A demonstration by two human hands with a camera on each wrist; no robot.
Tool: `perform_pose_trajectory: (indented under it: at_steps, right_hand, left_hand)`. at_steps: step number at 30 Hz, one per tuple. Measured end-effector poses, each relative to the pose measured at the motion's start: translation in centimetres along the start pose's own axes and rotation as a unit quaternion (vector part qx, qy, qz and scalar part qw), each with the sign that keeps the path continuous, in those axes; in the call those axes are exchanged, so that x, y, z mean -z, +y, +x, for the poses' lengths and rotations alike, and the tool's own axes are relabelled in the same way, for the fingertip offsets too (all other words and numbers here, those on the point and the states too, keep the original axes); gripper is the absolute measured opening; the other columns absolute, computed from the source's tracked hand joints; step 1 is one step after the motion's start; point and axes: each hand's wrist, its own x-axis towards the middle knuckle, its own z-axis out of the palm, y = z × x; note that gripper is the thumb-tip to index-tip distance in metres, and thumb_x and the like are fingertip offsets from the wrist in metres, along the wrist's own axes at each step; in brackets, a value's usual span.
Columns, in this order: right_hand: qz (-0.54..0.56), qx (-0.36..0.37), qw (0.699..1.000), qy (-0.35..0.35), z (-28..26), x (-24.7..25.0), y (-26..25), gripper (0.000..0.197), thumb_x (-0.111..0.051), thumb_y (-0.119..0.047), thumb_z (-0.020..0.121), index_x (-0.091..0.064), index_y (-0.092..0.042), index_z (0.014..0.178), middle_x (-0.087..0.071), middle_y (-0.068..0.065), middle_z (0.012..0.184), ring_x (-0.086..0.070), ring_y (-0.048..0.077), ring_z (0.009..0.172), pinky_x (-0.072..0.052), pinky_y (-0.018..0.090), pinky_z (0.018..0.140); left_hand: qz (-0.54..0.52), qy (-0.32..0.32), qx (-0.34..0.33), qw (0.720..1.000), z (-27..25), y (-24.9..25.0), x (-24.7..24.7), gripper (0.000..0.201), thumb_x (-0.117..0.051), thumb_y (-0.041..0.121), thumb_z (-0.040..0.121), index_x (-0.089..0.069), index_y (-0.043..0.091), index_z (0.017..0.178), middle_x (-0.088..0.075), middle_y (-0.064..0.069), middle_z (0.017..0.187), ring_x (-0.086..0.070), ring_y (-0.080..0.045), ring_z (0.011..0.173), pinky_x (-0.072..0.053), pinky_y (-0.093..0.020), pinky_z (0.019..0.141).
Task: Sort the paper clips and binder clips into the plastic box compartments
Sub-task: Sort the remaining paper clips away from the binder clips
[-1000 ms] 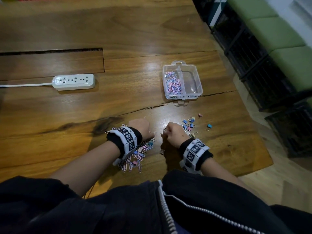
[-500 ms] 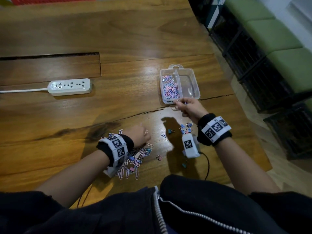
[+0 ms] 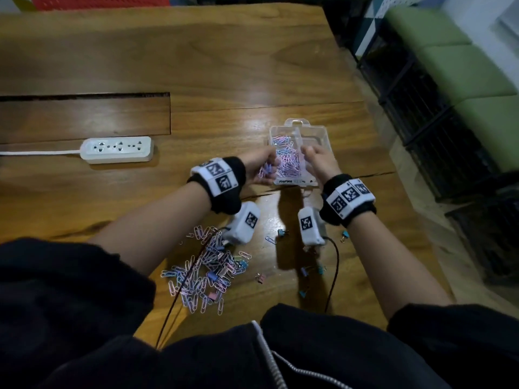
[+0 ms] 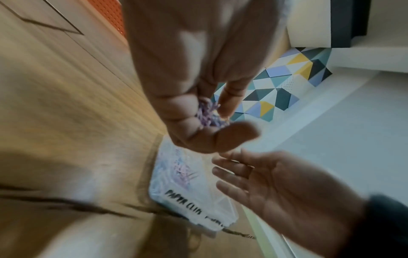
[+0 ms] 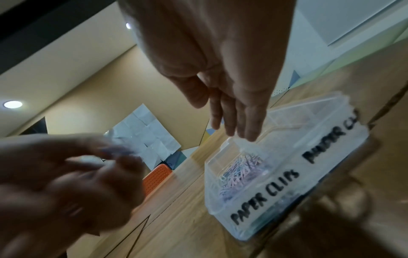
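A clear plastic box (image 3: pixel 323 137) with two compartments sits on the wooden table; its left compartment holds pink and blue paper clips (image 3: pixel 289 164). My left hand (image 3: pixel 261 167) hovers at the box's left edge and grips a bunch of paper clips (image 4: pixel 209 115). My right hand (image 3: pixel 317 158) is over the box with straight, empty fingers (image 5: pixel 243 122). The box front (image 5: pixel 264 197) reads "PAPER CLIPS". A loose pile of paper clips (image 3: pixel 205 268) lies near me on the table. Small binder clips (image 3: pixel 309 269) are scattered to its right.
A white power strip (image 3: pixel 118 148) with its cord lies at the left. A long slot (image 3: pixel 84 95) cuts the tabletop behind it. The table's right edge drops to a floor beside green seating (image 3: pixel 463 66). Thin cables (image 3: pixel 334 276) trail from my wrists.
My left hand lifted from the pile with a bunch of paper clips and moved up to the box. My right hand moved from the box's front to above it, fingers now straight.
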Motion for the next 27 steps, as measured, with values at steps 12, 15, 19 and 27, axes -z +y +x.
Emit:
perform_pose_trajectory:
  at_steps: [12,15,19,27]
  right_hand:
    - [-0.028,0.000,0.996,-0.080,-9.5,1.4,7.3,0.017,-0.045,-0.006,0.091,-0.056,-0.015,0.082,-0.058,-0.001,0.082,-0.054,0.010,0.076,-0.047,0.024,0.072]
    - [-0.086,0.002,0.990,-0.111,-10.2,0.3,8.3,0.014,-0.048,-0.008,0.090,-0.059,-0.015,0.085,-0.057,-0.006,0.080,-0.053,0.008,0.078,-0.047,0.031,0.081]
    - [-0.115,0.012,0.984,-0.133,-10.8,-1.7,9.1,0.013,-0.049,-0.008,0.090,-0.061,-0.012,0.089,-0.056,-0.009,0.076,-0.054,0.015,0.084,-0.046,0.027,0.078]
    - [-0.071,-0.012,0.997,-0.018,-10.8,-2.5,9.7,0.022,-0.042,0.001,0.090,-0.058,-0.006,0.104,-0.059,0.003,0.101,-0.052,0.000,0.076,-0.043,0.015,0.069]
  left_hand:
    - [-0.007,0.015,-0.050,0.999,3.1,3.0,-3.1,0.055,-0.045,0.038,0.091,-0.034,0.013,0.138,-0.024,-0.015,0.149,-0.024,-0.031,0.137,-0.021,-0.048,0.114]
    - [0.062,0.011,-0.057,0.996,2.8,2.2,-1.8,0.019,-0.049,0.024,0.091,-0.054,0.011,0.103,-0.049,-0.008,0.104,-0.047,-0.008,0.079,-0.046,-0.024,0.076]
    - [0.192,0.037,-0.085,0.977,0.9,-0.7,0.7,0.014,-0.049,0.012,0.093,-0.055,0.012,0.081,-0.054,-0.001,0.079,-0.048,-0.009,0.062,-0.044,-0.017,0.057]
    - [0.482,0.012,-0.071,0.873,-4.1,-10.7,4.4,0.036,-0.056,0.006,0.088,-0.053,0.010,0.123,-0.056,-0.007,0.125,-0.055,-0.015,0.108,-0.044,-0.018,0.086]
